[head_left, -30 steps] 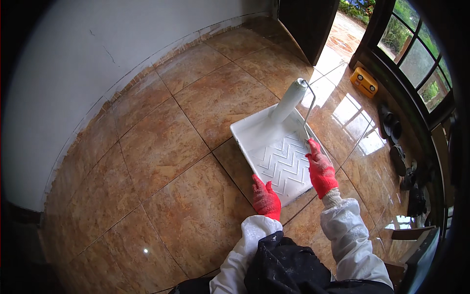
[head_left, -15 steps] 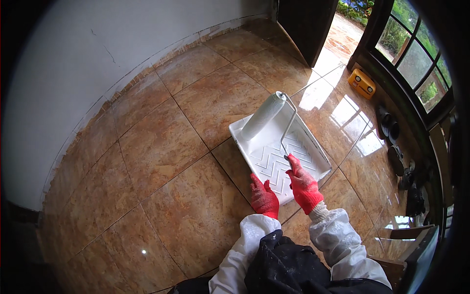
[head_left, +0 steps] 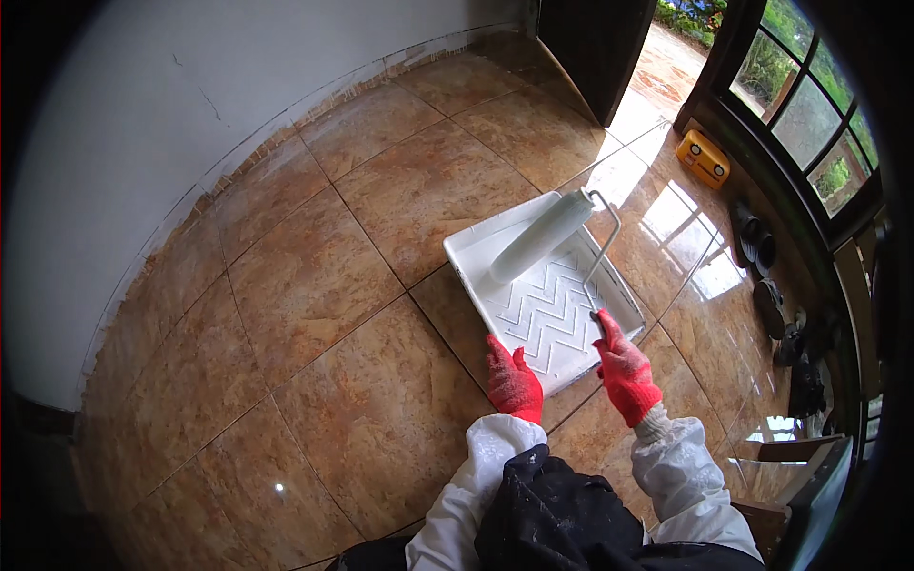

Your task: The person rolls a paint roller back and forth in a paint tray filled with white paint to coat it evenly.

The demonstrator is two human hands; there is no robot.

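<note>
My right hand (head_left: 626,371), in a red glove, is wrapped round the handle of a paint roller (head_left: 541,236). The roller's long white sleeve slants over the deeper far part of a white paint tray (head_left: 458,249), its lower left end down in the tray. A bent wire frame joins the sleeve to the handle, which is mostly hidden by my glove. At the tray's near left edge my left hand (head_left: 515,383), also red-gloved, grips the rim between thumb and fingers. White paint coats the tray and its zigzag ridges.
Brown tiles (head_left: 314,276) cover the floor under the tray. A white wall (head_left: 124,162) curves along the left. At the far right stand an open dark door (head_left: 592,57), a yellow case (head_left: 704,160) and several dark shoes (head_left: 754,243). A wooden-framed object (head_left: 809,495) is at lower right.
My right hand has moved right and slightly toward me, carrying the roller rightward across the tray. My left hand stays at the tray's edge.
</note>
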